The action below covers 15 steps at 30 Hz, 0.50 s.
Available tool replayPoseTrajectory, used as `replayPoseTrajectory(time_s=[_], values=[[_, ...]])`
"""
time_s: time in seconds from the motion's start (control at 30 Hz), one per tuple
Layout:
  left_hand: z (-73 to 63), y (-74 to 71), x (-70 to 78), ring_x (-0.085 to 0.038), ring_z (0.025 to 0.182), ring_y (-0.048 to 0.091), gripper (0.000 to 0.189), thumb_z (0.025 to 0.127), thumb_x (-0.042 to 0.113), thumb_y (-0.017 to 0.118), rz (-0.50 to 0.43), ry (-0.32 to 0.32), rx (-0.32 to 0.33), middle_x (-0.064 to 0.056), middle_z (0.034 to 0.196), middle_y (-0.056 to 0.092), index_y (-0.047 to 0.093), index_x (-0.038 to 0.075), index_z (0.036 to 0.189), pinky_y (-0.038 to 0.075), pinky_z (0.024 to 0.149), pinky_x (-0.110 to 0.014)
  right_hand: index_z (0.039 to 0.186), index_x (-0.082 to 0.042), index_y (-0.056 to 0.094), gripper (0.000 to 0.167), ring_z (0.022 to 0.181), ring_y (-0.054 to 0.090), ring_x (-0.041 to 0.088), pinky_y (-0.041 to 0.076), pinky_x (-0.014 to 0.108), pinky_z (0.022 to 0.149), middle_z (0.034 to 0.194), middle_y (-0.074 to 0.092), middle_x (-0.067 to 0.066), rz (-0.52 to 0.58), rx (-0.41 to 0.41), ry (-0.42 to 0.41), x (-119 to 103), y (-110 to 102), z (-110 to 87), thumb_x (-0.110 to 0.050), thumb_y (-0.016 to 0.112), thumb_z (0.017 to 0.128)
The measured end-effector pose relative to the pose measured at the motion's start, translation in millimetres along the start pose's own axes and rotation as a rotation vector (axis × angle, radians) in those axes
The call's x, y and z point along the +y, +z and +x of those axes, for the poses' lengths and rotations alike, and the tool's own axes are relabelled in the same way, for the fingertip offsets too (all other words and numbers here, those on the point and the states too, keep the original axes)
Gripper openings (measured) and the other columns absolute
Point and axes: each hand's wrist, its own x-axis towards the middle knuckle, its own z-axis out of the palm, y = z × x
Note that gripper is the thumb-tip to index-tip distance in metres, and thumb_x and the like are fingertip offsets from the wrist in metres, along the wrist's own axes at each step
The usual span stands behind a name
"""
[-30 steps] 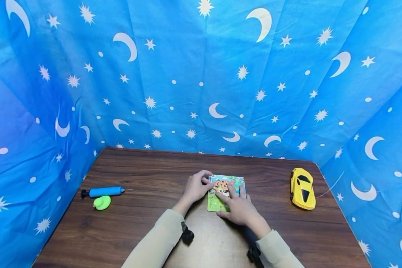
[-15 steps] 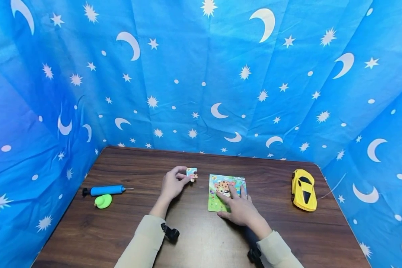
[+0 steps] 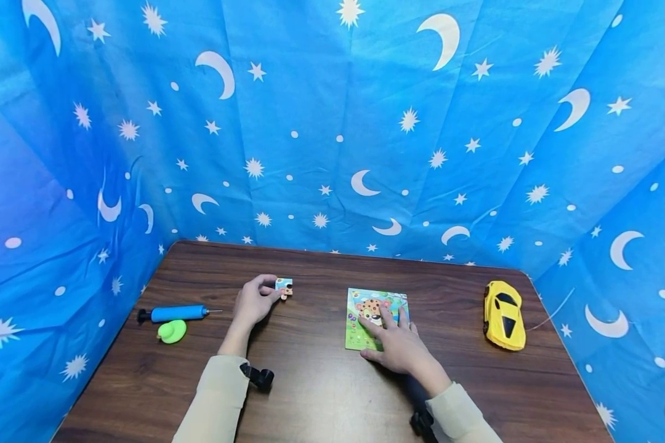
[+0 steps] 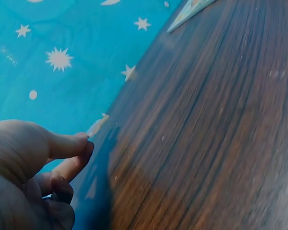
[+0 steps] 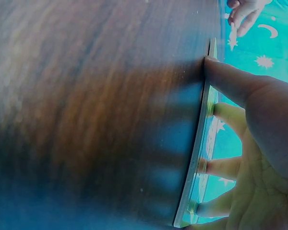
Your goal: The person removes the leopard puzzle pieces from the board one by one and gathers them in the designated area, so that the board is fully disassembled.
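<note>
A small jigsaw puzzle piece [image 3: 284, 287], with blue sky and part of a spotted animal on it, is pinched between the thumb and fingers of my left hand [image 3: 255, 301]. In the left wrist view the puzzle piece [image 4: 98, 125] appears edge-on at the fingertips. My right hand [image 3: 400, 346] rests with fingers spread on a square puzzle board [image 3: 356, 335] picturing a spotted animal on green and blue. Seen from the right wrist, the fingertips press on the board's face and the thumb lies at its edge. The hand covers the board's lower right part.
A blue hand pump [image 3: 178, 314] with a needle lies at the left, and a light green toy duck [image 3: 172, 331] is just in front of it. On the right stands a yellow toy car [image 3: 503, 315]. A blue star-and-moon cloth [image 3: 310, 98] surrounds the wooden table [image 3: 310, 394].
My left hand has moved left from the puzzle board, carrying the pinched puzzle piece away from it. The right hand has stayed on the board.
</note>
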Motion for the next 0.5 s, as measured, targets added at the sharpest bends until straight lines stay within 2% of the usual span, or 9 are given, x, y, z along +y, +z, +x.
replayPoseTrajectory(time_s=[0.23, 0.5], values=[[2.0, -4.7, -9.2, -0.028, 0.093, 0.067, 0.039, 0.096, 0.030, 0.077, 0.089, -0.013, -0.009, 0.003, 0.095, 0.074, 0.069, 0.019, 0.133, 0.047, 0.081, -0.050, 0.158, -0.037, 0.045, 0.071, 0.148, 0.012, 0.063, 0.026, 0.078, 0.107, 0.168, 0.022, 0.021, 0.001, 0.012, -0.004, -2.0, -2.2, -2.9, -0.061, 0.067, 0.095], [1.3, -4.0, -10.5, -0.025, 0.087, 0.064, 0.036, 0.098, 0.031, 0.074, 0.144, -0.012, 0.009, 0.005, 0.096, 0.071, 0.069, 0.022, 0.133, 0.046, 0.073, -0.047, 0.158, -0.038, 0.045, 0.070, 0.148, 0.011, 0.062, 0.025, 0.077, 0.108, 0.168, 0.021, 0.021, -0.003, 0.007, -0.001, -2.8, -1.7, -2.4, -0.062, 0.066, 0.095]])
